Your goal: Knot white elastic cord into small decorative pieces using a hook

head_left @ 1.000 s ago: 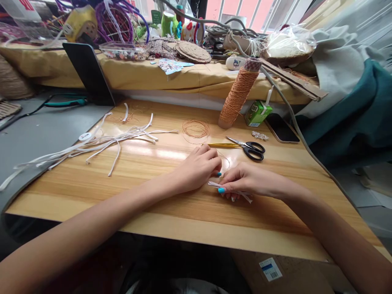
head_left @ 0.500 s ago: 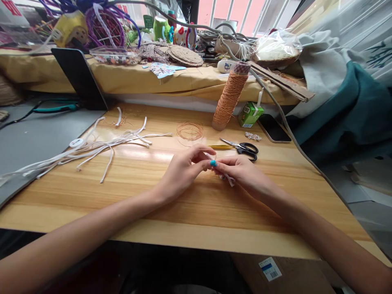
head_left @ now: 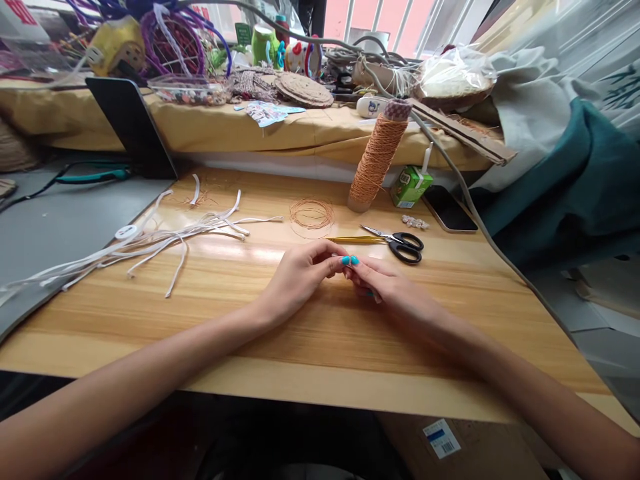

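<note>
My left hand (head_left: 311, 270) and my right hand (head_left: 387, 283) meet over the wooden table, thumbs nearly touching. Between them they pinch a small piece of white cord (head_left: 377, 298), mostly covered by the fingers; one end pokes out under my right hand. Just beyond the fingers lie black-handled scissors (head_left: 406, 247) with the blades pointing left, and gold tweezers (head_left: 353, 239). A coil of thin copper-coloured wire or thread (head_left: 311, 214) rests behind my left hand. Several loose white cords (head_left: 200, 230) are spread to the left.
A tilted spool of orange twine (head_left: 379, 160) stands at the back, beside a green drink carton (head_left: 411, 187) and a phone (head_left: 450, 209). A small whitish knotted piece (head_left: 415, 223) lies near the scissors. A dark tablet (head_left: 130, 127) leans at back left. A grey cable (head_left: 470, 200) runs down the right.
My right thumb has come up beside the left thumb, and both hands have closed more tightly around the white cord. Less of the cord shows now. The things on the table have stayed put.
</note>
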`<state>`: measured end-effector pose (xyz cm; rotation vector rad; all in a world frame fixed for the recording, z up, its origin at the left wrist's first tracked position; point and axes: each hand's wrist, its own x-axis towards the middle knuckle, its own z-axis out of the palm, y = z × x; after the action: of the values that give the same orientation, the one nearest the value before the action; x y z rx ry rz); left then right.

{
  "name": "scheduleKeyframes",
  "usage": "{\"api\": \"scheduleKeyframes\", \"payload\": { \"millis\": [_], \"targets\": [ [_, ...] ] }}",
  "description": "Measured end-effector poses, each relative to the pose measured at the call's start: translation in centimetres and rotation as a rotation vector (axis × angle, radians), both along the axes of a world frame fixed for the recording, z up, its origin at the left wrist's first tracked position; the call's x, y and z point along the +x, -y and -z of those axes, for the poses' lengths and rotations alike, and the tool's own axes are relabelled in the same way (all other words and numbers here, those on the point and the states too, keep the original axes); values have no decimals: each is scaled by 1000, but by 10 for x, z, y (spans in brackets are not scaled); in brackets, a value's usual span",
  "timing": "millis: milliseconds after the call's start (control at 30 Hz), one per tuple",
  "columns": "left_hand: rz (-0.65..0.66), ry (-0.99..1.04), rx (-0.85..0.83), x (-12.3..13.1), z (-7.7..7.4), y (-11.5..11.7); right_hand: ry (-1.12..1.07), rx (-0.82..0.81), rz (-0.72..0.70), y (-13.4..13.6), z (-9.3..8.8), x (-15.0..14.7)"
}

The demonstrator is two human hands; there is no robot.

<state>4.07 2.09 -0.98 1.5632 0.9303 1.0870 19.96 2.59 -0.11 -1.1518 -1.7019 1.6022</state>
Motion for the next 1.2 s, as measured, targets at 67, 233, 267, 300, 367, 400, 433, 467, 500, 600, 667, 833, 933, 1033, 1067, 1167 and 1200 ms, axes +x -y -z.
{"api": "scheduleKeyframes", "payload": {
  "millis": [67,233,267,300,367,400,433,467,500,600,667,833,933,1033,1067,1167,1200],
  "targets": [
    [-12,-27,44,0,2,0,-76,-76,25,-1,2,-1],
    [-53,-177,250,1,2,0,-239,-306,31,-1,1,-3],
    [-52,-193,271,1,2,0,-258,-338,33,-1,0,-3],
    [-45,-195,276,1,2,0,-272,-360,36,0,-2,-3],
    [-14,-161,246,2,3,0,-279,-375,51,0,-4,-3],
    [9,-138,218,2,4,0,-273,-368,65,-1,-5,-3],
    [29,-116,189,3,5,0,-266,-354,80,-1,-6,-2],
    [43,-101,163,3,6,0,-260,-335,97,-2,-7,-2],
    [47,-96,140,3,7,0,-251,-315,111,-2,-7,-1],
    [37,-136,105,3,7,-2,-209,-265,135,-4,-6,-1],
    [36,-211,111,1,5,-4,-168,-230,141,-5,-4,0],
    [40,-474,279,-4,4,-10,13,-74,141,-7,0,1],
    [23,-584,433,-8,7,-14,82,9,143,-6,-2,3],
    [-50,-713,666,-12,8,-15,303,291,77,-4,-6,4],
    [-68,-770,747,-13,7,-15,389,397,41,-3,-7,4],
    [-87,-916,931,-13,2,-12,556,585,-43,-1,-8,2],
    [-92,-933,962,-12,1,-10,589,620,-54,-1,-6,2]
  ]
}}
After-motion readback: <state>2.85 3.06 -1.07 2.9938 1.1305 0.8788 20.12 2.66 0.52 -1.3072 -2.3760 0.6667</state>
